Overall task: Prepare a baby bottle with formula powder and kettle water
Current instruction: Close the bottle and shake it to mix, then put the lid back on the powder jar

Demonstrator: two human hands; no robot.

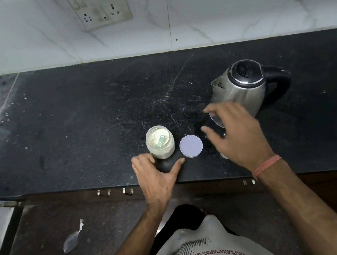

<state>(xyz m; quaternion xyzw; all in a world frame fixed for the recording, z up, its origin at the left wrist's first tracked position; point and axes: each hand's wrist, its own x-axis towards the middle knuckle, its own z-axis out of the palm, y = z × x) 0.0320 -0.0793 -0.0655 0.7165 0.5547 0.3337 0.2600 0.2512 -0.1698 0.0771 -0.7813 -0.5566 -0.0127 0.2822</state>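
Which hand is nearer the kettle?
Right. The right hand hovers just in front of the kettle; the left hand sits farther off, beside the jar.

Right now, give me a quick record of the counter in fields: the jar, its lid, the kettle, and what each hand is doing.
jar: open jar of pale powder with a scoop inside, upright near the counter's front edge
lid: round lid lying flat just right of the jar
kettle: steel kettle, lid closed, black handle pointing right
left hand: left hand open, fingers by the jar's base
right hand: right hand spread over a clear object that it mostly hides
bottle: not clearly visible
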